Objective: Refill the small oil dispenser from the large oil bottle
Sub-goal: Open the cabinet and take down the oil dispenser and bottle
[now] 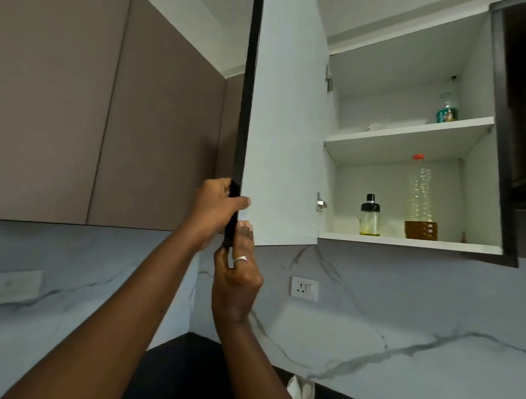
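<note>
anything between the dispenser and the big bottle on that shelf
Nothing: the head view shows only bare shelf between dispenser and bottle, which stand apart.

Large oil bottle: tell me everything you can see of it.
The large oil bottle is tall, clear, ribbed plastic with a red cap on. It stands upright on the lower shelf of the open cabinet, right of the dispenser and apart from it. Amber oil fills only its bottom part; the rest looks empty. Only the shelf touches it.
</note>
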{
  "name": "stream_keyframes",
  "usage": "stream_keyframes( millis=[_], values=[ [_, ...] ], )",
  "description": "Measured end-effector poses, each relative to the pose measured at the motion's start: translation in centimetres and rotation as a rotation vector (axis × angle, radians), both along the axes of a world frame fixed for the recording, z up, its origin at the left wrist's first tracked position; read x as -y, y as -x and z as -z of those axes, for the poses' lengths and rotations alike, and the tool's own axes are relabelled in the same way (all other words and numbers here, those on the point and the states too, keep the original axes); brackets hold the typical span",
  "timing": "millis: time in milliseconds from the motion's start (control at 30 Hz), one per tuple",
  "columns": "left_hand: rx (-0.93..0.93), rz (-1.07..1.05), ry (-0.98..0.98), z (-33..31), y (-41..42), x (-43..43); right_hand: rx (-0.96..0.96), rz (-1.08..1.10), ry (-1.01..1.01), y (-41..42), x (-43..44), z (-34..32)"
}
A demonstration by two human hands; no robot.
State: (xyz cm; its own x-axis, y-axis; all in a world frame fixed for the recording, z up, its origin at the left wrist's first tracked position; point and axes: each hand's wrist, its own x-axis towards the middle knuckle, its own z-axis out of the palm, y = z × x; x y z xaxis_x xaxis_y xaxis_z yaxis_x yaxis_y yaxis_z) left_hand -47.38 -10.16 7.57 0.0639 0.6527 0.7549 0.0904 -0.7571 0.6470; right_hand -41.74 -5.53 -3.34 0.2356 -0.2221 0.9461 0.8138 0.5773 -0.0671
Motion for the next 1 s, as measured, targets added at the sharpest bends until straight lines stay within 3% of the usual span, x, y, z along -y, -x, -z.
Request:
stream_keyframes(
  millis=[267, 533, 700, 800, 900, 1000],
  values=[
    [0.054, -0.018, 0.07, 0.2, 5.0, -5.3, 0.265, -0.003, 0.124, 3.2, -5.0, -0.3],
    [0.025, -0.057, 0.073, 0.6, 5.9, -7.0, 0.279, 0.002, 0.122, 4.0, -7.2, 0.0],
    [-0.039, -0.284, 0.011, 1.2, 4.2, -6.7, 0.371, 0.002, 0.124, 2.5, -6.5, -0.2],
    [0.009, -0.58, -0.13, 2.1, 2.3, -6.0, 0.507, 0.059, 0.121, -0.4, -6.1, -0.3],
    [-0.036, -0.841, -0.426, 3.5, -0.4, -5.0, 0.598, 0.134, 0.127, -4.5, -6.0, -0.5],
    [-0.162, -0.89, -0.624, 3.7, -3.5, -5.5, 0.591, 0.195, 0.127, -8.9, -5.8, -1.3]
  ],
)
